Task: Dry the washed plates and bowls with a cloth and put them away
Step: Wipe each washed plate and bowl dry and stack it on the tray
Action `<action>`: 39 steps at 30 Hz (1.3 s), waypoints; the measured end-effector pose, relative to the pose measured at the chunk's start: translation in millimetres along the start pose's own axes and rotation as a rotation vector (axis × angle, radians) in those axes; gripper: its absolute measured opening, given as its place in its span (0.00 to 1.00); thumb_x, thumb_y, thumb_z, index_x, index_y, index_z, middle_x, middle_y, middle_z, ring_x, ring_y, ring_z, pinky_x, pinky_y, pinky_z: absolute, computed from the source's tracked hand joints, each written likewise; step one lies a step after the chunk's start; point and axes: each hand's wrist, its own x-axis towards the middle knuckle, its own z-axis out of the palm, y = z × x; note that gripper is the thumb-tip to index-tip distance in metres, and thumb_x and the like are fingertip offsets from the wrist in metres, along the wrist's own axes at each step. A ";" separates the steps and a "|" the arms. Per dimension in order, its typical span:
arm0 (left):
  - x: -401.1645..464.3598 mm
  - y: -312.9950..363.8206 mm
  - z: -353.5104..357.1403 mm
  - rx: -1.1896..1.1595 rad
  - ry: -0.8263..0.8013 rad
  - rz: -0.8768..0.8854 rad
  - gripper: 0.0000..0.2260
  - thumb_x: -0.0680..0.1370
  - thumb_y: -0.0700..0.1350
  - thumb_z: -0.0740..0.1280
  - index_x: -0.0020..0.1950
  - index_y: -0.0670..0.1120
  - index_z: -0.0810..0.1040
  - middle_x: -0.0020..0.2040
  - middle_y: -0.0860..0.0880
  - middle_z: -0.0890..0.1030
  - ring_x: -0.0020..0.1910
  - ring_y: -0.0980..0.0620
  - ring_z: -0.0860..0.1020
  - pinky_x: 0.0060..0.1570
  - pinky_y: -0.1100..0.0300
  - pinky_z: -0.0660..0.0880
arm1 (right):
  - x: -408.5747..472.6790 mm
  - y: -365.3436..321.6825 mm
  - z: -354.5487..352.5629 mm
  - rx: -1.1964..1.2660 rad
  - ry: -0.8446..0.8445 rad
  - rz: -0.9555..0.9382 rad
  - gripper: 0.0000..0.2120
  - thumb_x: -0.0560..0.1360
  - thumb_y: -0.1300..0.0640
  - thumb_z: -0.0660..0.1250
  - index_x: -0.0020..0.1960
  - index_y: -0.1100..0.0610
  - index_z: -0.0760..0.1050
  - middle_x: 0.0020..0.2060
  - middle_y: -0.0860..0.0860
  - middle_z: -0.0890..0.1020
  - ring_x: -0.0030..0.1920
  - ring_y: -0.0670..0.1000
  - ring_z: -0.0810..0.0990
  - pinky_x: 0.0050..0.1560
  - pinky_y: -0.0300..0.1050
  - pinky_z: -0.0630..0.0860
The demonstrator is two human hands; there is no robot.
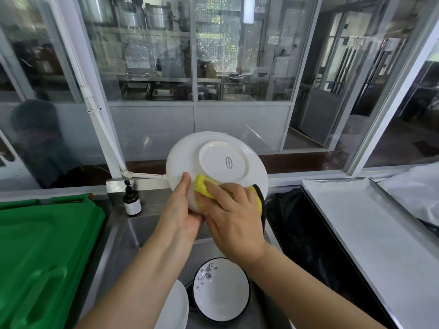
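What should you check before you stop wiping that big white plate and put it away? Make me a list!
1. Left hand grips the white plate at its lower edge: ok.
2. Right hand presses the yellow cloth on the plate's underside: ok.
3. Underside fully dry: cannot tell, no drops show, but the cloth and hands cover part of it.
4. Front face dry: cannot tell, it faces away.
5. Flowered bowl and another white plate wait in the sink right under the hands: not ok to swing low, lift the plate clear.
6. Place to put it away: cannot tell, no rack or shelf for dishes shows.
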 end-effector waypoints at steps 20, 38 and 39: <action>-12.8 27.0 -32.5 0.396 -0.180 0.283 0.23 0.51 0.53 0.84 0.43 0.48 0.87 0.47 0.48 0.86 0.46 0.52 0.84 0.40 0.59 0.81 | 13.9 91.1 -5.5 0.383 0.018 0.591 0.23 0.79 0.45 0.49 0.73 0.46 0.58 0.64 0.45 0.61 0.59 0.47 0.59 0.63 0.24 0.47; -23.0 58.0 -32.8 0.730 -0.216 0.333 0.08 0.62 0.38 0.72 0.40 0.41 0.84 0.41 0.40 0.84 0.38 0.44 0.83 0.38 0.54 0.79 | 100.1 9.8 -21.3 0.042 -0.242 -0.310 0.18 0.78 0.55 0.60 0.68 0.54 0.74 0.67 0.51 0.73 0.64 0.56 0.73 0.58 0.50 0.64; -22.9 58.5 -33.8 0.722 -0.216 0.333 0.08 0.62 0.38 0.72 0.39 0.41 0.84 0.40 0.40 0.84 0.37 0.44 0.83 0.37 0.55 0.79 | 103.5 9.4 -19.8 0.047 -0.248 -0.285 0.18 0.79 0.54 0.59 0.67 0.53 0.74 0.67 0.50 0.73 0.63 0.55 0.73 0.58 0.50 0.64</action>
